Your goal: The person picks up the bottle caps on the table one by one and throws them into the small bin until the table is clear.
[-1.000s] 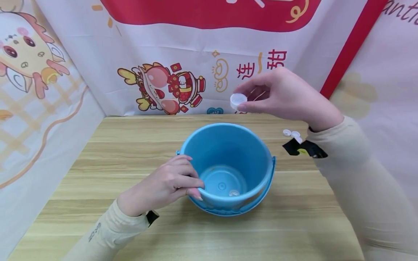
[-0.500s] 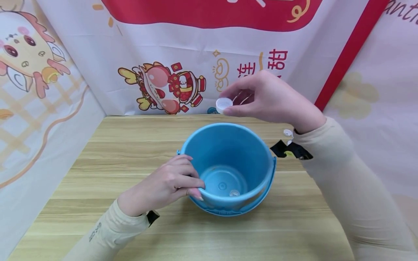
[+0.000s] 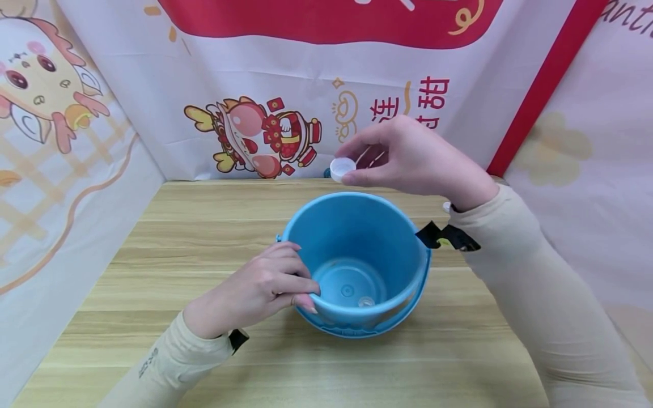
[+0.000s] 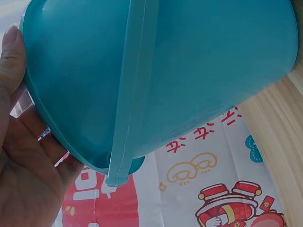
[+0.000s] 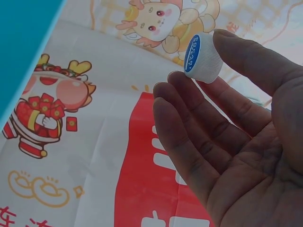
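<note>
A blue plastic bucket stands on the wooden table, its handle folded down along the near side. My left hand grips the bucket's left rim, thumb outside and fingers over the edge. Above the far rim my right hand pinches a white bottle cap between thumb and fingers. In the right wrist view the bottle cap shows ridged sides and a blue top with white lettering. One clear-white cap lies on the bucket's floor near the front wall.
Another white cap lies on the table at the right, partly hidden by my right wrist. Printed white and red cloth hangs behind the table and along both sides.
My right hand has moved left and slightly down with the bottle cap, from right of the bucket's middle to over its far rim. The left hand and bucket have stayed still.
</note>
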The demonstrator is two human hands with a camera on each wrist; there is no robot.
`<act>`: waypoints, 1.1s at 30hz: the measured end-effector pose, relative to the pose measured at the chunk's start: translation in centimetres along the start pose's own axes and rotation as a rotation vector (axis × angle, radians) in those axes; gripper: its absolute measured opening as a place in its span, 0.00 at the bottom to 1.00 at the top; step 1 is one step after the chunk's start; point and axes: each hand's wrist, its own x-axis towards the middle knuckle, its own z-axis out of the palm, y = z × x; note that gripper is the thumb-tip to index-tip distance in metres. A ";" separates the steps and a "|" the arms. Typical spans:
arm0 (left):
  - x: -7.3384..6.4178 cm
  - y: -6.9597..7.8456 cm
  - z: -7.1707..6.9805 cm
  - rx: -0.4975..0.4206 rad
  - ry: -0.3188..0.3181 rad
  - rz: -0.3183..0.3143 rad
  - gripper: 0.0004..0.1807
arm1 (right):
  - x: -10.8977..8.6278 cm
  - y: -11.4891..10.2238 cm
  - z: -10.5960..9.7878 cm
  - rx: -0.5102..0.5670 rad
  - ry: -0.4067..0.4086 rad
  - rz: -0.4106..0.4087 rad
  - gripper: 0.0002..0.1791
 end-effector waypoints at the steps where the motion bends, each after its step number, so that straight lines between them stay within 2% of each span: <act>1: 0.0 0.0 0.0 0.002 0.000 0.001 0.17 | 0.0 0.0 0.0 -0.001 -0.001 0.001 0.25; 14: 0.0 0.1 0.0 -0.012 -0.019 -0.038 0.19 | 0.0 0.3 0.3 -0.003 -0.008 -0.004 0.25; 23: 0.1 0.0 -0.1 -0.009 -0.009 -0.019 0.18 | -0.1 0.6 0.2 0.019 -0.115 -0.033 0.28; 29: 0.1 0.0 0.0 -0.005 -0.005 -0.010 0.17 | -0.3 1.0 0.0 -0.007 -0.090 -0.040 0.24; 33: 0.1 0.1 0.0 -0.008 -0.012 -0.020 0.17 | -0.7 1.4 -0.4 -0.029 -0.058 -0.005 0.23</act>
